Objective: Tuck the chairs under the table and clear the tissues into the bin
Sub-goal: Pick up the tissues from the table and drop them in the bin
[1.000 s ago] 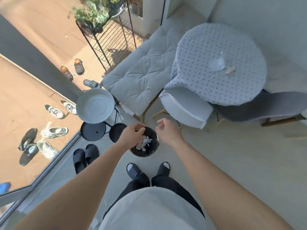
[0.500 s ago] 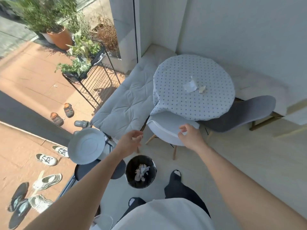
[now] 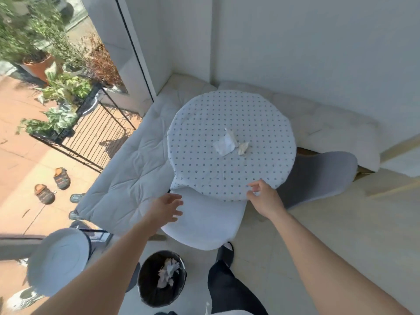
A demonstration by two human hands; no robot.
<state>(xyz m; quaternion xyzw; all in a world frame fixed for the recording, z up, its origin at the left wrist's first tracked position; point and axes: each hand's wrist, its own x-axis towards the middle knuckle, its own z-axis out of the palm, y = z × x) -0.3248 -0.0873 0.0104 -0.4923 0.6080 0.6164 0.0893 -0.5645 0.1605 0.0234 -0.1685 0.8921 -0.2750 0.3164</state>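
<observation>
Black bin point(image 3: 162, 278) holds crumpled tissues point(image 3: 168, 272). Left hand point(image 3: 167, 209) and right hand point(image 3: 263, 198), both open and empty, have risen from bin to table point(image 3: 231, 178) near edge.

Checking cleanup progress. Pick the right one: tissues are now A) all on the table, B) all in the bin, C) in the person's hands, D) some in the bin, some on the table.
D: crumpled tissue lies in the bin, and two tissues remain on the table; the left hand and right hand are empty.
</observation>
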